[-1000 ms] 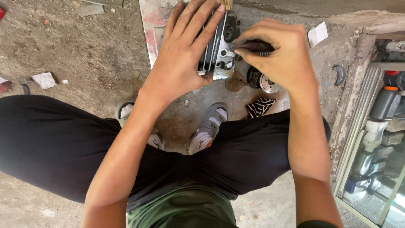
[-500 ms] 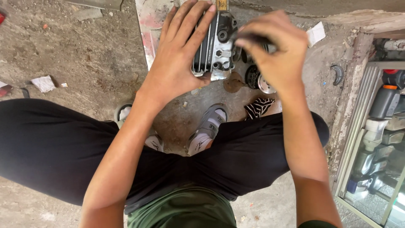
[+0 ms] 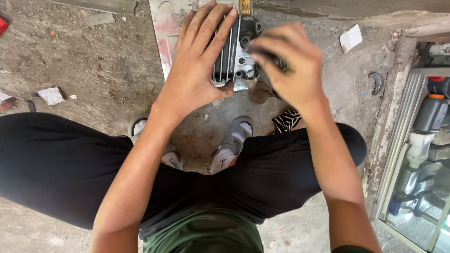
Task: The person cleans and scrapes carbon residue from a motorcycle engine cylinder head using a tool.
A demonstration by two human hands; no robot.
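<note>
A finned metal engine part [image 3: 238,56], dark with grey bolts, stands on the dirty concrete floor in front of my feet. My left hand [image 3: 197,70] lies flat on its left side, fingers spread over the fins, holding it steady. My right hand [image 3: 290,70] is closed around a dark tool handle [image 3: 262,49] at the part's right side; the tool's tip is hidden behind my fingers and blurred. A small round rusty piece [image 3: 259,93] sits on the floor just below the part.
My knees in black trousers and grey shoes [image 3: 232,145] fill the lower view. A striped rag [image 3: 286,121] lies by my right knee. Bottles and cans [image 3: 429,112] stand in a glass cabinet at right. Paper scraps [image 3: 50,95] lie on the floor at left.
My right hand with the tool has shifted left and down along the engine part's right side. My left hand has stayed pressed on the fins.
</note>
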